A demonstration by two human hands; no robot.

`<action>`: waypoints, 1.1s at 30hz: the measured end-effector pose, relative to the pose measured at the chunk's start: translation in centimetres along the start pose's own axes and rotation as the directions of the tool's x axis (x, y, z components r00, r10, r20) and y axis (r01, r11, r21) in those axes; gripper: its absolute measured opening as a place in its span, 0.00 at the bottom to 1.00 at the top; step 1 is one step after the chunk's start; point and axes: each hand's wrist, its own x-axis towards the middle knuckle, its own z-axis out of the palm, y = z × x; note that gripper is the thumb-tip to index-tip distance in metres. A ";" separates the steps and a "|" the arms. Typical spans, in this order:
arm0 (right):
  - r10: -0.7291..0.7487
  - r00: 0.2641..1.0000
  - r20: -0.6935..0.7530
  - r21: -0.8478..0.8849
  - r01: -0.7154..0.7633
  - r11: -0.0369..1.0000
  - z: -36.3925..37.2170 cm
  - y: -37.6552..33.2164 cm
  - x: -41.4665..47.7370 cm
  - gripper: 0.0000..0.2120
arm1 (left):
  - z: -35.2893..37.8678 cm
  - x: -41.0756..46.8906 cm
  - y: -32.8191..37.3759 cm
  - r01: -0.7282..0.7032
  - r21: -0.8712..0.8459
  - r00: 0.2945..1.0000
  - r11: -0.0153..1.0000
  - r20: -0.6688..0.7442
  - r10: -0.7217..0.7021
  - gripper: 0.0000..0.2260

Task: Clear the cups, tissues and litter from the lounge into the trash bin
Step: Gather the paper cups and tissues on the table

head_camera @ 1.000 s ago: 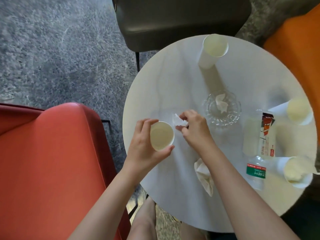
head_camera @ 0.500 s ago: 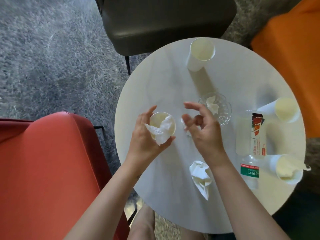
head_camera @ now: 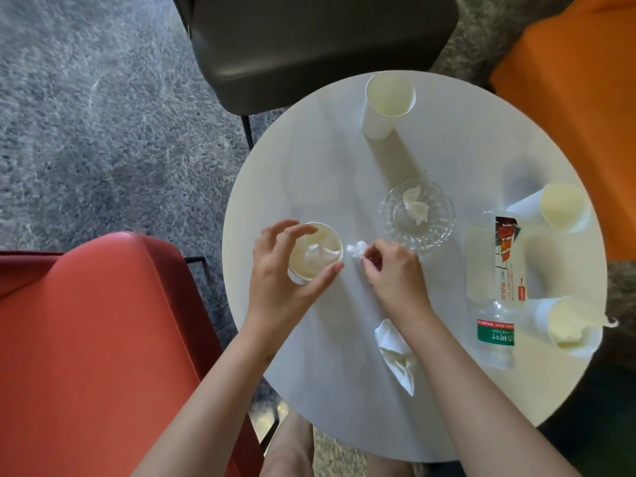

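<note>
My left hand [head_camera: 280,280] grips a white paper cup [head_camera: 315,251] with a crumpled tissue inside, at the left of the round white table [head_camera: 309,173]. My right hand [head_camera: 392,270] pinches a small white tissue scrap [head_camera: 356,250] lying just right of that cup. A folded tissue [head_camera: 395,352] lies near my right wrist. Three more paper cups stand at the far side [head_camera: 387,103], the right [head_camera: 559,208] and the near right [head_camera: 568,325], the last holding a tissue. A clear plastic bottle [head_camera: 500,290] lies on its side. No trash bin is in view.
A glass dish [head_camera: 416,215] with a tissue piece sits mid-table. A red chair [head_camera: 93,339] is at my left, a dark chair [head_camera: 309,46] beyond the table, an orange seat [head_camera: 578,98] at the right. Grey carpet covers the floor.
The tissue that hung over the cup's rim now sits down inside the cup. My right hand has closed on a small tissue scrap beside the cup. The view shifted slightly.
</note>
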 end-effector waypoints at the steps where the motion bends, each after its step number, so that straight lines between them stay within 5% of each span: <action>1: -0.014 0.997 -0.070 0.120 0.023 0.993 -0.5 -0.5 -0.1 0.01 | 0.1 0.1 0.1 0.015 0.002 1.000 1.000 -0.006 -0.015 0.23; 5: -0.176 0.934 -0.310 0.334 0.280 0.900 -2.5 -3.6 -0.8 0.05 | 0.2 0.4 0.3 0.027 -0.018 0.999 0.999 -0.033 -0.027 0.30; 9: -0.345 0.927 -0.144 0.180 0.367 0.912 -1.6 -4.6 -1.0 0.03 | -0.2 -0.3 -0.2 -0.062 -0.005 0.998 0.998 0.025 0.063 0.24; 13: -0.201 0.939 -0.279 0.191 0.259 0.947 -2.1 -2.8 0.4 0.06 | -0.5 -0.9 -1.0 -0.031 0.045 0.998 0.999 0.062 0.028 0.16; 15: -0.011 0.909 -0.416 0.100 0.058 0.993 -2.7 -1.0 1.7 0.07 | -0.3 -0.9 -1.2 0.008 0.066 0.999 0.998 0.050 -0.011 0.15; 17: 0.168 0.892 -0.420 0.004 -0.183 0.983 -3.0 0.8 3.0 0.12 | -0.1 -0.7 -1.2 0.037 0.075 0.998 0.997 0.050 -0.041 0.15; 19: 0.218 0.907 -0.361 -0.074 -0.261 0.962 -2.7 2.1 3.9 0.16 | 0.1 -0.5 -1.3 0.037 0.095 0.998 0.995 0.055 -0.042 0.15; 27: 0.165 0.927 -0.338 -0.212 -0.246 0.946 -2.0 3.5 5.4 0.09 | 0.9 0.1 -1.2 0.046 0.157 0.999 0.987 0.002 -0.047 0.09; 30: 0.163 0.916 -0.367 -0.108 -0.216 0.970 -2.5 2.6 4.9 0.07 | 1.0 0.3 -1.1 0.087 0.187 0.996 0.978 -0.005 -0.087 0.10; 33: 0.029 0.891 -0.452 0.054 -0.005 0.999 -3.4 0.1 3.2 0.04 | 0.8 0.4 -1.0 0.081 0.298 0.990 0.951 0.086 -0.111 0.14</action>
